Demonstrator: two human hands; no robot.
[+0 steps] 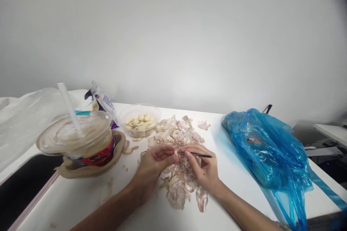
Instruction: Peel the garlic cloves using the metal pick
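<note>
Left hand (pixel 154 162) pinching garlic piece (pixel 176 152), right hand (pixel 204 168) slim tool (pixel 202 155); skins (pixel 176 131) littering white table (pixel 233 177); pale wall (pixel 173 43).

Soft, fairly bright light leaves glints on the blue bag (pixel 271 151).

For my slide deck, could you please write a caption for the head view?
Left fingers pinch a pale garlic piece and right fingers a thin dark tool above scattered skins.

Open table (pixel 230 168) lies between the peels (pixel 177 130) and the bag (pixel 267 148). Left of the left hand (pixel 157 160), the cup (pixel 93 151) stands tall; the bowl (pixel 141 134) blocks the way forward-left.
</note>
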